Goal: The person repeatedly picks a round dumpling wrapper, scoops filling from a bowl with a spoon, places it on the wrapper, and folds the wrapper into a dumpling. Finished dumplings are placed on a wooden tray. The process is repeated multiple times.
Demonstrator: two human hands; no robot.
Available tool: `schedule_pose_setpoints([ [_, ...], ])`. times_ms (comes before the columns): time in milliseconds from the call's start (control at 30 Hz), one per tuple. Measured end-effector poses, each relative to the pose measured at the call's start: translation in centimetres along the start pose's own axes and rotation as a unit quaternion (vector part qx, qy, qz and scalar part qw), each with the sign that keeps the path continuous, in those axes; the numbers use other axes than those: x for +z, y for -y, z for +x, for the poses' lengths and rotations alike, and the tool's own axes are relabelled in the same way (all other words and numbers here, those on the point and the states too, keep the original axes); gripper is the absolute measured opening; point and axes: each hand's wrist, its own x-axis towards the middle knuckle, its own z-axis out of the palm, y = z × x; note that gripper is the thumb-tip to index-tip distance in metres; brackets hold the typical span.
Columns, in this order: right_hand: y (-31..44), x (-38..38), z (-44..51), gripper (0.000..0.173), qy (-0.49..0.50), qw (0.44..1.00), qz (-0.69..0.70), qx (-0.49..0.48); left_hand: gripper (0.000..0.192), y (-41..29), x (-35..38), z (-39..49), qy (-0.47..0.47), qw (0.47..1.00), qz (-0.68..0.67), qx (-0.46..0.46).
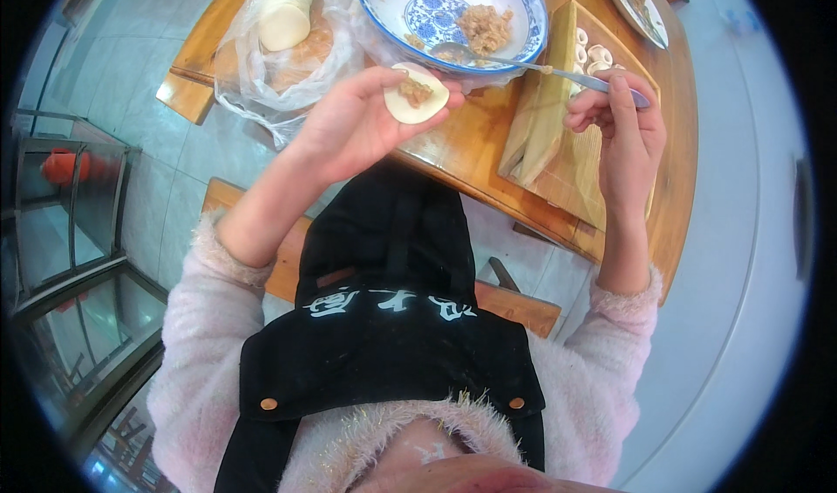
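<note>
On the fingers of my left hand [356, 117] lies a round dough wrapper [400, 106], with a lump of minced filling [416, 91] on it. My right hand [618, 127] grips the handle of a metal spoon [569, 76]. The spoon's bowl rests inside a blue-and-white patterned bowl [392, 29], close to its near rim. More minced filling [485, 29] is heaped in that bowl. Left of it, a stack of dough wrappers [285, 25] sits in a clear plastic bag [245, 68]. Folded dumplings [598, 55] lie in a wooden tray [543, 117], partly hidden behind my right hand.
The wooden table [451, 159] ends just in front of my black apron [392, 356]. A white plate with food [634, 6] stands at the far right. Beneath me is a wooden bench [288, 264]. A glass-and-metal cabinet [72, 212] stands on the left.
</note>
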Motion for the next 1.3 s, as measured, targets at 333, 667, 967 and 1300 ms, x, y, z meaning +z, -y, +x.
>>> schedule_pose_setpoints([
  [333, 1.0, -0.1, -1.8, 0.019, 0.004, 0.999, 0.03, -0.02, 0.049, -0.3, -0.1, 0.3, 0.024, 0.999, -0.013, -0.03],
  [667, 1.7, 1.2, -3.7, 0.016, 0.08, 0.983, -0.038, -0.163, 0.049, -0.7, -0.3, 0.0, 0.059, 0.997, -0.027, -0.035],
  [967, 1.6, 1.2, -5.5, 0.021, 0.051, 0.975, -0.076, -0.204, 0.048, -0.4, -0.6, -0.6, 0.034, 0.998, -0.034, -0.034],
  [1300, 1.0, 1.3, -5.6, 0.02, 0.038, 0.967, -0.116, -0.225, 0.047, -0.1, -0.3, -1.4, 0.043, 0.999, -0.007, -0.004],
])
